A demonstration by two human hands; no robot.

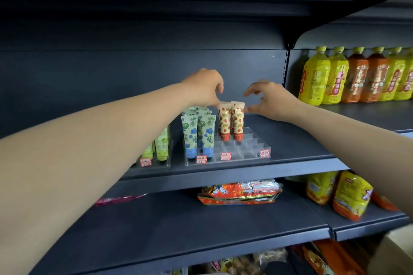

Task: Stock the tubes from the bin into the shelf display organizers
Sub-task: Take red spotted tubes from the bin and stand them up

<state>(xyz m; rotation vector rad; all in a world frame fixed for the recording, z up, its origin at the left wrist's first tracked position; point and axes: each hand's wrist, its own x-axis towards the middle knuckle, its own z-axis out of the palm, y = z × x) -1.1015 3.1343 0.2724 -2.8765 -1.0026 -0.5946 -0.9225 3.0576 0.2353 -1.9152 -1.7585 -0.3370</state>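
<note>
Two strawberry-print tubes, the left one (224, 121) and the right one (237, 121), stand upright side by side in the back row of a clear stepped organizer (245, 147). My left hand (204, 87) reaches over from the left, and its downward fingertips touch the left tube's crimped top. My right hand (271, 101) comes from the right with thumb and forefinger spread, the thumb tip at the right tube's top edge. Blue-flower tubes (190, 134) fill the organizer's left columns. Green-flower tubes (162, 145) stand in a second organizer further left, partly hidden by my left forearm.
The organizers sit on a dark shelf (223, 173) with price tags along their fronts. Yellow and orange drink bottles (335, 78) line the bay to the right. Snack packs (239, 192) and yellow bags (348, 194) lie on the shelf below. A beige box corner (397, 250) shows at bottom right.
</note>
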